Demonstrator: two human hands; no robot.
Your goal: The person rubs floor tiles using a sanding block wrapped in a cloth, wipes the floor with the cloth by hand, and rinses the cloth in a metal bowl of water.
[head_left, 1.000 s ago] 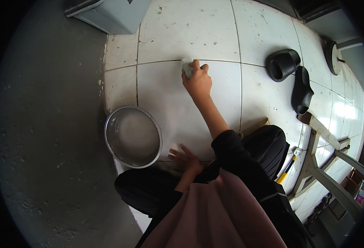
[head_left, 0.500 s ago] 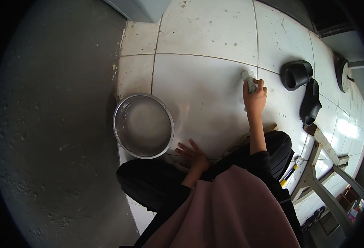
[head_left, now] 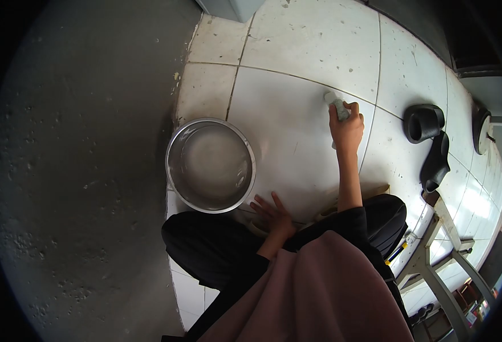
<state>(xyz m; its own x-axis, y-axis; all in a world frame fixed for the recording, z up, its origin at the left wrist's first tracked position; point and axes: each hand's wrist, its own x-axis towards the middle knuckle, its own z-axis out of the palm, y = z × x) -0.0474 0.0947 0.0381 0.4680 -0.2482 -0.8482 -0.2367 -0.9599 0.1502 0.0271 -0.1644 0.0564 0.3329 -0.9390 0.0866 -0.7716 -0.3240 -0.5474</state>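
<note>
My right hand (head_left: 348,130) is closed around a pale grey-green block (head_left: 338,107) with a whitish end, pressed to a white floor tile (head_left: 288,128). The block's exact kind is unclear, and fingers cover part of it. My left hand (head_left: 276,216) rests near my knees with fingers spread, apparently propped on the floor and holding nothing. Just beyond it on the left stands a round metal basin (head_left: 211,208), with what looks like shallow water inside.
Black sandals (head_left: 423,123) lie on the tiles to the right. Nearer me on that side is a pale chair-like frame (head_left: 433,268) beside a yellow-and-black handled tool (head_left: 396,253). Dark grey concrete (head_left: 85,171) runs along the left.
My right hand has slid the block leftward over the tile, away from its right-hand seam. My left hand keeps its place. The view has turned slightly.
</note>
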